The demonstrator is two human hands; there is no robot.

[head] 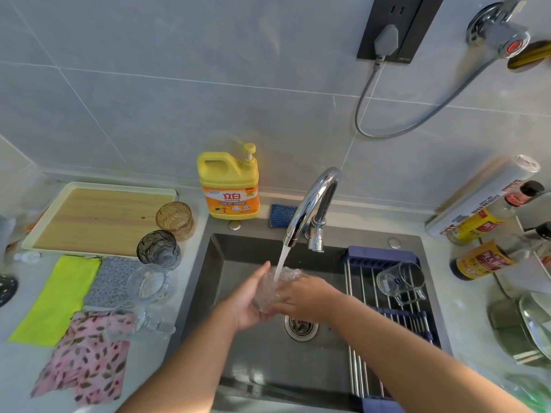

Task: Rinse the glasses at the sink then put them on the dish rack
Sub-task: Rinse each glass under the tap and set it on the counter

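Observation:
Water runs from the chrome tap (313,204) into a clear textured glass (275,286) held over the dark sink (226,263). My left hand (250,299) grips the glass from the left and my right hand (304,296) grips it from the right. A clear glass mug (399,281) lies on its side on the blue-framed dish rack (384,257) across the sink's right part. On the counter to the left stand an amber glass (176,219), a dark veined glass (159,248), a clear glass (150,283) and a clear mug (131,321).
A yellow dish soap bottle (228,186) and a blue sponge (281,214) sit behind the sink. A wooden tray (98,219) and several cloths (56,296) lie at left. Sauce bottles (483,260), a foil roll and a metal pot (524,329) crowd the right counter.

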